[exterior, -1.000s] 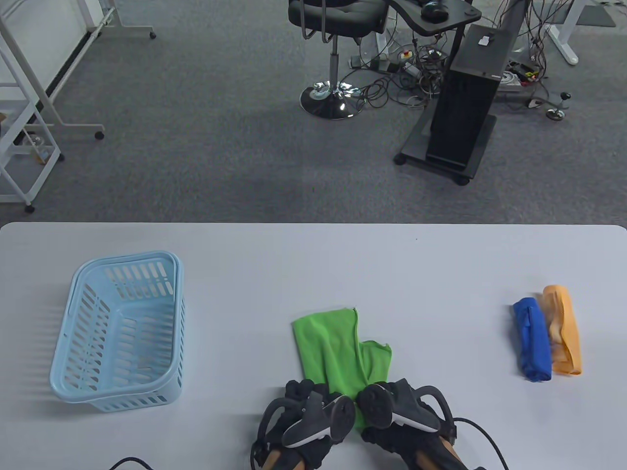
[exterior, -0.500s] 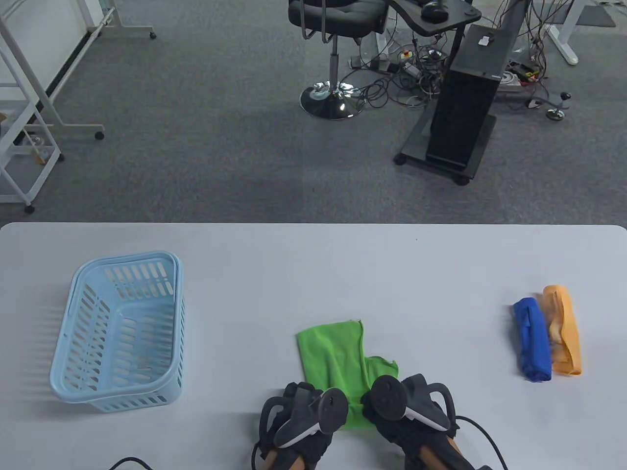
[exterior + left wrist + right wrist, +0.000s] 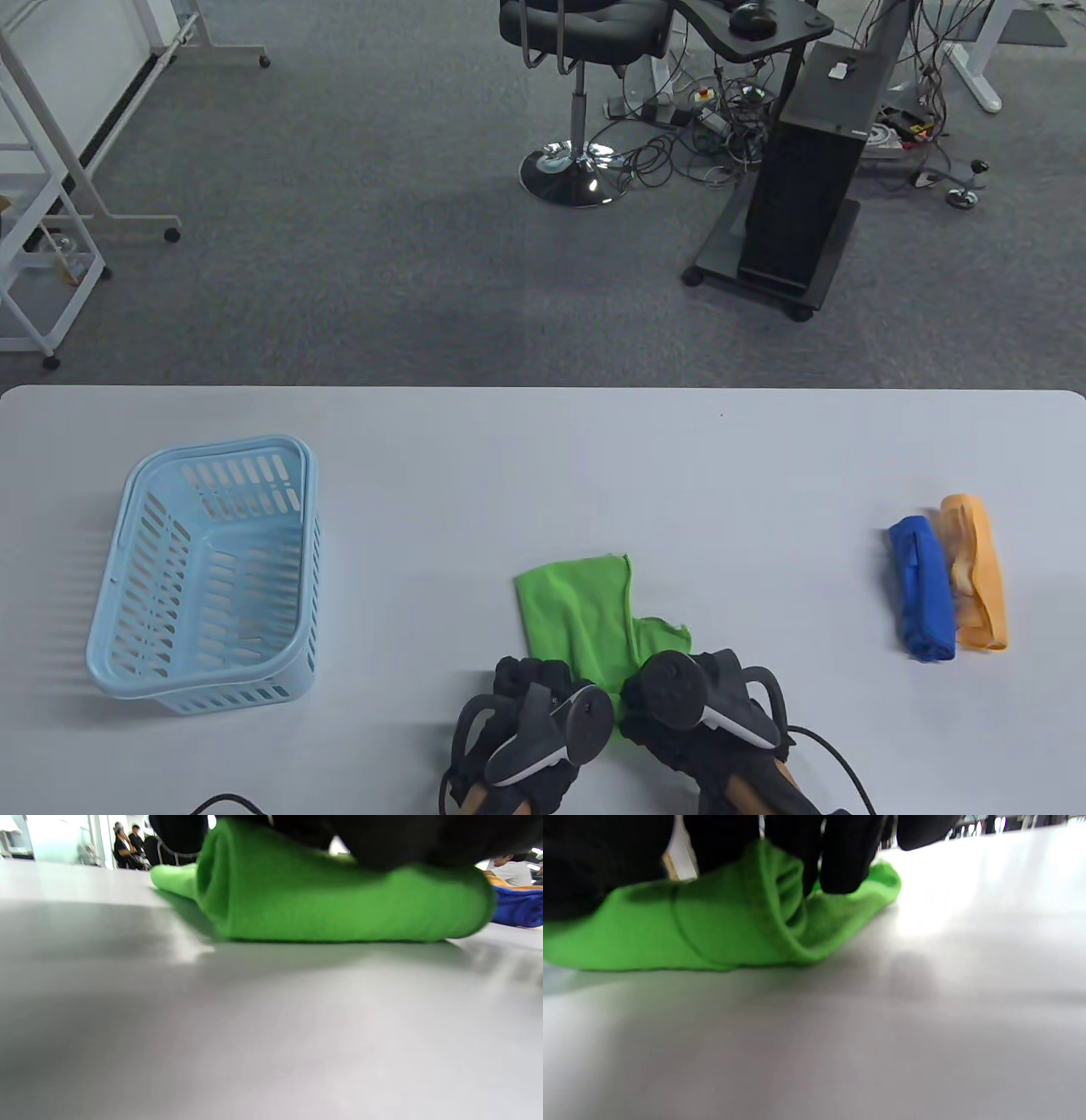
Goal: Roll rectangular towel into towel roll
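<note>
- A light blue slotted basket (image 3: 204, 577) is sitting on the left part of the desk (image 3: 543, 475), well apart from everything else.
- My left hand (image 3: 526, 722) is coming in from the near edge and lying over the left part of the rolled near end of the green towel (image 3: 585, 615); in the left wrist view my gloved fingers (image 3: 407, 838) are pressing down on top of the roll (image 3: 339, 899), though I cannot tell how far they are spread or curled.
- The green towel is lying just right of the desk's middle, close to the near edge; its near end is wound into a thick roll under both hands, while the far part is lying flat, with a narrower flap sticking out on its right side.
- My right hand (image 3: 696, 705) is resting just beside the left one, on the right end of the roll; in the right wrist view my fingers (image 3: 844, 853) are curling down over the open spiral end of the roll (image 3: 721, 925), with fingertips touching the cloth.
- Far to the right, a blue towel roll (image 3: 921, 587) and an orange towel roll (image 3: 976, 570) are lying side by side, touching, well apart from my hands.
</note>
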Action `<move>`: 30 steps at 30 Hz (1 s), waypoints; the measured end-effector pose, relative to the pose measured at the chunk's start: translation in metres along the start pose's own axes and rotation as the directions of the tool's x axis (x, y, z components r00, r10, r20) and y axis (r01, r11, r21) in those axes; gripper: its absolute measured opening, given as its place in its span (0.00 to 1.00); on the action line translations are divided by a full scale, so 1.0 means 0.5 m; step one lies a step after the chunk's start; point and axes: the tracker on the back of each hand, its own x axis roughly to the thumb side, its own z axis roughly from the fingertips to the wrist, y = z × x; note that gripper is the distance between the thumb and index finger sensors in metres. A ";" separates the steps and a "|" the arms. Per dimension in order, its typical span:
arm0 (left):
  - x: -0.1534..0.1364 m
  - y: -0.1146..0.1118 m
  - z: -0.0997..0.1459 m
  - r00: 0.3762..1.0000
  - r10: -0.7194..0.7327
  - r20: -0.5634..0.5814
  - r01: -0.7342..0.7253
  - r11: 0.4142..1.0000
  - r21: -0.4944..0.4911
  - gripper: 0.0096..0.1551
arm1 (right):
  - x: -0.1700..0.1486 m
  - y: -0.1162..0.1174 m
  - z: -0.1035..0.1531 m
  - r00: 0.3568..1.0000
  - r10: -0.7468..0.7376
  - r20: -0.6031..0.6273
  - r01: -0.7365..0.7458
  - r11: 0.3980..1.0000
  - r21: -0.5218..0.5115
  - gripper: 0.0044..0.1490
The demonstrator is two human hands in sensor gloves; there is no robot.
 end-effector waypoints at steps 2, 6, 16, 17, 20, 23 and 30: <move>0.004 -0.003 -0.002 0.999 -0.045 0.003 0.045 0.998 -0.039 0.47 | 0.001 0.008 -0.002 0.999 0.051 -0.007 -0.051 0.997 0.061 0.48; 0.008 -0.009 -0.007 0.994 -0.105 -0.017 0.104 0.993 -0.055 0.41 | 0.007 0.012 -0.004 0.997 0.068 -0.041 -0.066 0.997 0.040 0.46; -0.026 0.014 -0.004 0.992 0.107 -0.066 -0.107 0.994 0.010 0.37 | -0.012 -0.001 -0.004 0.998 -0.022 -0.051 0.020 0.999 -0.032 0.39; -0.026 0.014 -0.004 0.992 0.105 -0.067 -0.105 0.994 0.005 0.35 | -0.014 -0.002 -0.004 0.998 -0.022 -0.054 0.019 0.999 -0.043 0.39; -0.026 0.015 -0.005 0.994 0.086 -0.069 -0.086 0.996 0.012 0.33 | -0.014 0.000 -0.002 0.998 -0.003 -0.060 -0.002 0.997 -0.078 0.39; -0.027 0.014 -0.003 0.992 0.088 -0.088 -0.085 0.996 0.034 0.33 | -0.011 0.000 -0.002 0.999 -0.029 -0.043 0.024 0.993 -0.112 0.38; -0.020 0.020 0.000 0.994 0.047 -0.101 -0.038 0.995 0.089 0.28 | 0.001 0.001 -0.001 0.999 -0.023 -0.037 0.015 0.980 -0.197 0.30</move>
